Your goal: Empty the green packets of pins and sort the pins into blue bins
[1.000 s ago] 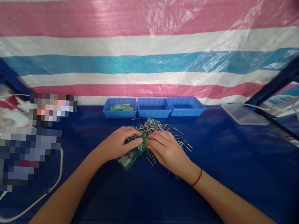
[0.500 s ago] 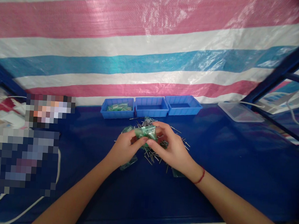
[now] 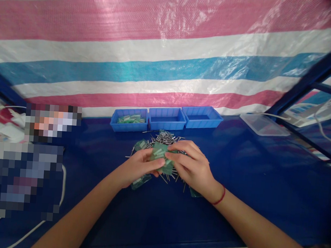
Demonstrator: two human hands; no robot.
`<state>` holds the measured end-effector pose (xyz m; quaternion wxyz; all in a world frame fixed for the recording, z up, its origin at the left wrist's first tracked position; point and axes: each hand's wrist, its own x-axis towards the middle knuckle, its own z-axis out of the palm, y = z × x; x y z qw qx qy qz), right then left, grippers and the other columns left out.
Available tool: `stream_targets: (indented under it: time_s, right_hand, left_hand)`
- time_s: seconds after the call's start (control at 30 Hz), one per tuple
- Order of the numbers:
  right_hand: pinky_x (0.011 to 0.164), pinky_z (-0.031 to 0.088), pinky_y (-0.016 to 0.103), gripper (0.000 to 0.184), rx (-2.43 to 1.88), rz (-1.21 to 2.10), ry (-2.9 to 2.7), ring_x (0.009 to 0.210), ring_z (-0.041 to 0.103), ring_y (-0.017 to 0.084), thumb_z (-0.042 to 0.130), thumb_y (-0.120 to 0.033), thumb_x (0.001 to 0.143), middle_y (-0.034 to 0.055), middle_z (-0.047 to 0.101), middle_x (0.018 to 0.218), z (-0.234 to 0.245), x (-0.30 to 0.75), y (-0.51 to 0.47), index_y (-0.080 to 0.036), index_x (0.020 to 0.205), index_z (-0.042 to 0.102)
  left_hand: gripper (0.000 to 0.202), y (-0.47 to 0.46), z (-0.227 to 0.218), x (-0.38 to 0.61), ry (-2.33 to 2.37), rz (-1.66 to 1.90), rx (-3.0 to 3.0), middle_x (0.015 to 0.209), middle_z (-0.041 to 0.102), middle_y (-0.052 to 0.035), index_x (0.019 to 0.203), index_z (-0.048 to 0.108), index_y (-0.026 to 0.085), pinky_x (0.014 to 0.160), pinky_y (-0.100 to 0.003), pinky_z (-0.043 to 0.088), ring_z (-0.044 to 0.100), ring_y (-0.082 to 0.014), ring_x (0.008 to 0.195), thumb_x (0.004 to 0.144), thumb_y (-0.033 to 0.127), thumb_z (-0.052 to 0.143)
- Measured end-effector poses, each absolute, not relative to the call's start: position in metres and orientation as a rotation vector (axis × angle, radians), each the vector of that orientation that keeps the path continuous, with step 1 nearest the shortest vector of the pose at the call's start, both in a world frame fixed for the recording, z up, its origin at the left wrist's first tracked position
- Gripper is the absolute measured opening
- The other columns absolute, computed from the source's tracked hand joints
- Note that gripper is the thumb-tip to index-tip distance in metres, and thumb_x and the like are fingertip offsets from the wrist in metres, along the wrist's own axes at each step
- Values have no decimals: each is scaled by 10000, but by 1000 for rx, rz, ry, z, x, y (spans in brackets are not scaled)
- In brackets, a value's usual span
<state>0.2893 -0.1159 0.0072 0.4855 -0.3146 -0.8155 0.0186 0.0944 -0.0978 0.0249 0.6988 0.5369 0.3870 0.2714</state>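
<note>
Holding a flat, seemingly plastic green packet (image 3: 159,150), hands (image 3: 193,163) overhang slender metal pins (image 3: 165,137).

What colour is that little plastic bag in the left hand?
The little plastic bag is see-through green, best seen in the head view.

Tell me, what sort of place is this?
Probably a work corner, maybe in a workshop: a pile of thin metal pieces lies on a blue table, with a row of three blue bins behind it.
</note>
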Motion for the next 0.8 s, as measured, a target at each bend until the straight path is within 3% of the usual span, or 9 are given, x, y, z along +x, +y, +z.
stream_targets:
  time_s: [0.07, 0.13, 0.27, 0.33, 0.4, 0.5, 0.57, 0.63, 0.8]
  right_hand:
    - [869, 509, 419, 267, -838, 88, -1938, 1026, 586, 225, 528, -103, 871, 84, 617, 1135, 6, 288, -116, -260, 1050, 650]
    - [793, 529, 382, 237, -966, 242, -1814, 914, 615, 202, 533, -167, 884, 94, 611, 1114, 4, 286, -115, -244, 1096, 607]
    - [482, 454, 251, 270, -1047, 1084, -1504, 530, 542, 127, 489, -445, 926, -13, 594, 685, 4, 283, -115, -223, 1081, 480]
    - [484, 458, 247, 346, -938, 1505, -1341, 546, 564, 132, 408, -546, 932, -13, 594, 669, 6, 281, -117, -224, 1048, 461]
    - [552, 501, 271, 336, -841, 1694, -1240, 629, 601, 141, 469, -535, 909, 6, 616, 755, 10, 281, -118, -230, 1049, 470]
    - [581, 502, 259, 328, -809, 1654, -1206, 657, 591, 126, 648, -397, 834, -6, 605, 808, 13, 282, -117, -250, 1070, 473]
    - [572, 484, 241, 332, -807, 1575, -1209, 643, 578, 114, 666, -351, 828, -19, 601, 799, 14, 284, -115, -257, 1064, 453]
    - [571, 471, 238, 314, -785, 1515, -1249, 627, 568, 110, 643, -338, 851, -33, 596, 776, 13, 285, -114, -266, 1057, 418]
    - [570, 463, 243, 295, -782, 1284, -1478, 633, 548, 118, 573, -327, 903, -54, 539, 721, 7, 281, -116, -278, 1125, 384]
  left_hand:
    - [391, -99, 24, 96, 908, 678, 1243, 804, 639, -29, 992, 652, 148, 607, -226, 475, 582, -118, 675, 726, 412, 763]
    - [325, -98, 20, 96, 980, 822, 1295, 806, 642, -25, 951, 637, 151, 627, -241, 481, 584, -126, 677, 758, 396, 728]
    - [145, -96, 16, 93, 1084, 1032, 1709, 897, 665, -47, 890, 649, 188, 815, -326, 492, 625, -193, 853, 821, 315, 654]
    - [96, -98, 16, 92, 1000, 1052, 1986, 1056, 648, -69, 910, 678, 220, 935, -367, 454, 605, -221, 1015, 846, 244, 609]
    - [164, -101, 18, 93, 907, 1044, 2137, 1203, 591, -78, 936, 695, 246, 1016, -392, 405, 551, -235, 1148, 869, 196, 555]
    - [284, -104, 19, 95, 965, 1078, 2072, 1314, 523, -82, 1132, 651, 265, 1051, -386, 374, 507, -229, 1215, 925, 215, 463]
    - [390, -103, 18, 96, 1046, 1074, 1891, 1301, 543, -84, 1345, 497, 270, 1000, -368, 415, 568, -209, 1120, 966, 283, 403]
    - [456, -103, 17, 96, 1060, 978, 1733, 1177, 622, -76, 1413, 409, 241, 923, -350, 455, 617, -197, 987, 979, 376, 380]
    - [350, -103, 14, 102, 956, 788, 1605, 912, 671, -47, 1049, 634, 157, 793, -304, 485, 625, -201, 878, 886, 456, 554]
